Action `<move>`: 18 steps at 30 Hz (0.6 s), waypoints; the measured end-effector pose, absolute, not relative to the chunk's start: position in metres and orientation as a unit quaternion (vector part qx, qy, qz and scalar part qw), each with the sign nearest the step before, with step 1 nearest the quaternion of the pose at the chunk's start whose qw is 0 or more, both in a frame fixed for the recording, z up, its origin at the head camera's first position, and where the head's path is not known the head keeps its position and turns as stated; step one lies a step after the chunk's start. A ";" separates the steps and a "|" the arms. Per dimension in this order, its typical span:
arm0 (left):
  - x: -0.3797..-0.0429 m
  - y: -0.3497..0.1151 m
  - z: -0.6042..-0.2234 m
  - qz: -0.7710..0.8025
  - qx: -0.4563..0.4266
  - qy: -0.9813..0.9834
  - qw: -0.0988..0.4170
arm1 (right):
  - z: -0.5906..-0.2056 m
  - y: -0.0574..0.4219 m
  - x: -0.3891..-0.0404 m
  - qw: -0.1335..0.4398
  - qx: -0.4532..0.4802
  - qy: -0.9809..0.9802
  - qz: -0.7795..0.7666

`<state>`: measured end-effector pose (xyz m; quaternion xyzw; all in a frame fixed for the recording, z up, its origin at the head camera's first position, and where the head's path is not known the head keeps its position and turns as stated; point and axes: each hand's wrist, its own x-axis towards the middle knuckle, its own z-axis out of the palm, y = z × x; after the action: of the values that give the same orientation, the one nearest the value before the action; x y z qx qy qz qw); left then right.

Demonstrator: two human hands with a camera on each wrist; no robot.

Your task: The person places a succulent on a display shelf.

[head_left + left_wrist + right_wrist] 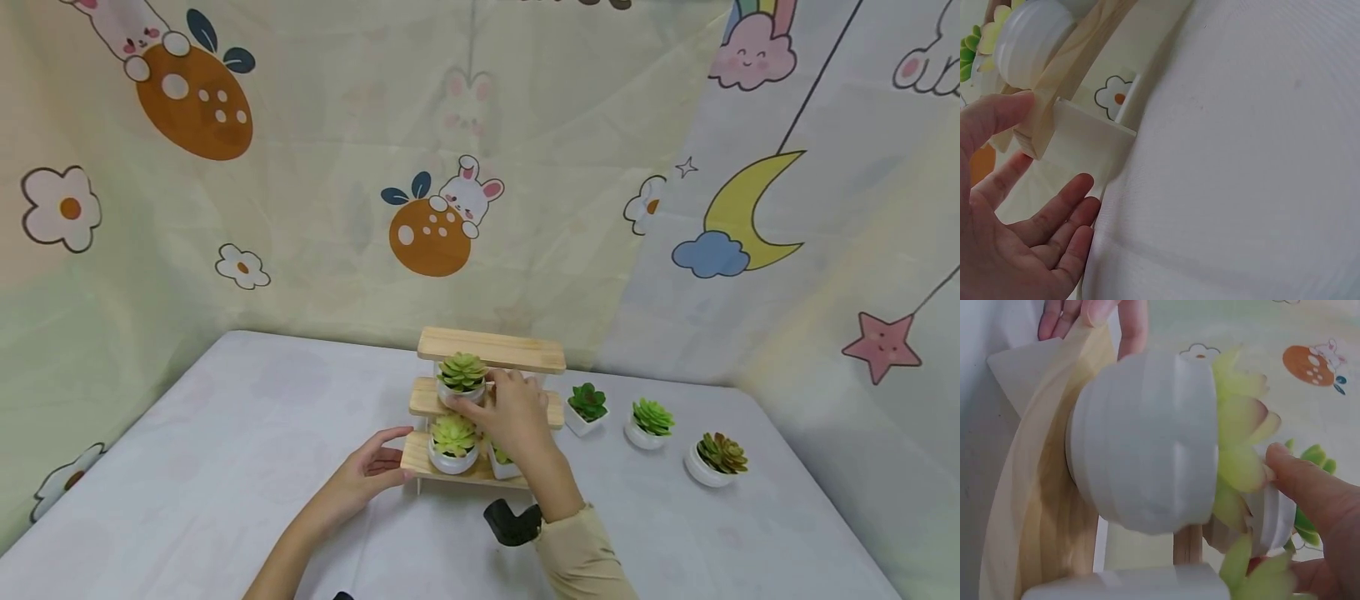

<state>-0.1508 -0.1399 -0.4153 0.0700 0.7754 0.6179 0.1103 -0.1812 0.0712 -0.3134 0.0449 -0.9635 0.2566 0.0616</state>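
A three-tier wooden stand (491, 350) with white supports stands on the table. My right hand (519, 421) grips a potted succulent (462, 372) in a round white pot at the left of the middle tier; in the right wrist view its thumb (1310, 481) presses the pot's side. On the bottom tier sit a yellow-green succulent (453, 443) in a ribbed white pot and, beside it, another potted succulent (505, 468), partly hidden by my right arm. My left hand (367, 468) pinches the left end of the bottom board (1038, 128) between thumb and forefinger, other fingers loose.
Right of the stand are a dark green succulent (587, 404) in a square pot, a bright green one (649, 423) and a reddish-green one (716, 460) in round pots. A printed cloth (322, 208) hangs behind the white-covered table (300, 392). A black strap piece (513, 523) shows at my right wrist.
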 end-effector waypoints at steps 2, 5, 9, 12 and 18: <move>-0.150 -0.141 -0.415 0.618 0.072 0.775 0.109 | -0.313 0.076 -0.180 0.056 0.047 -0.960 0.270; -0.150 -0.141 -0.414 0.620 0.078 0.773 0.108 | -0.314 0.087 -0.177 0.053 0.052 -0.950 0.303; -0.150 -0.140 -0.412 0.623 0.087 0.770 0.106 | -0.316 0.103 -0.171 0.055 0.060 -0.936 0.343; -0.150 -0.140 -0.412 0.624 0.082 0.770 0.108 | -0.318 0.112 -0.168 0.063 0.059 -0.932 0.353; -0.149 -0.140 -0.412 0.624 0.076 0.770 0.109 | -0.322 0.119 -0.162 0.082 0.052 -0.930 0.355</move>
<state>-0.1494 -0.1400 -0.4115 0.0757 0.7697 0.6245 0.1090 -0.1618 0.1194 -0.3219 0.0518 -0.9299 0.3547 0.0819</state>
